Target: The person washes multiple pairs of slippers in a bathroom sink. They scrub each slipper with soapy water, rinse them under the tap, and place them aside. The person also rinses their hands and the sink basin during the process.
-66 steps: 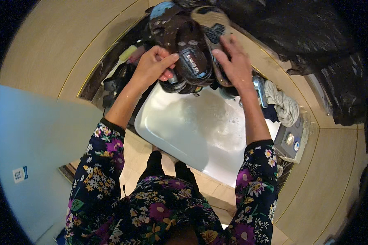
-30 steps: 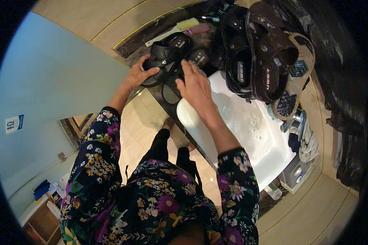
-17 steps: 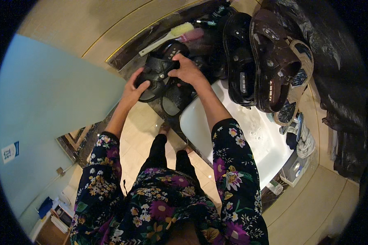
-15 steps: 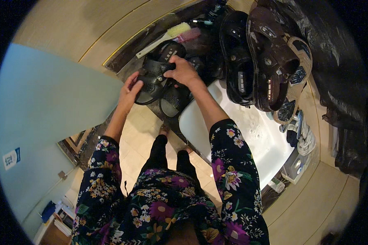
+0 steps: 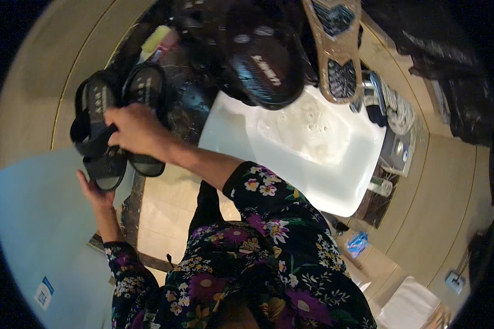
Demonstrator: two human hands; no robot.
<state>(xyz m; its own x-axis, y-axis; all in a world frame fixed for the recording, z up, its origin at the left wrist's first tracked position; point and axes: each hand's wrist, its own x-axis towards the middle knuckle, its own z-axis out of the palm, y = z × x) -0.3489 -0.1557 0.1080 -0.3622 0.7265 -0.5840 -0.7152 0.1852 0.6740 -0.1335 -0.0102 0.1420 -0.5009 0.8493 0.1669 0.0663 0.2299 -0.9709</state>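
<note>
A black open-toed slide sandal [image 5: 97, 97] lies at the left end of the dark counter, its heel toward the wall. My right hand [image 5: 137, 130] grips the inner side near its strap, fingers bent over the edge. Below the toe, my left hand [image 5: 99, 194] supports the same sandal, thumb out along its side and the other fingers mostly hidden underneath. Close on the right is a matching black sandal [image 5: 148, 88], partly covered by my right hand and wrist.
A yellow-bristled brush [image 5: 156, 41] and a pink brush [image 5: 168, 43] lie behind the sandals. Right of them is a wet white basin [image 5: 258, 175]. Larger dark sandals [image 5: 269, 60] and an upturned tan sole [image 5: 337, 49] overhang its far side. A pale blue panel [image 5: 38, 219] stands left.
The view has swung, shifting the basin and brushes leftward in it. Both hands have carried the sandal left, past the brushes, and its footbed now faces up beside its match.
</note>
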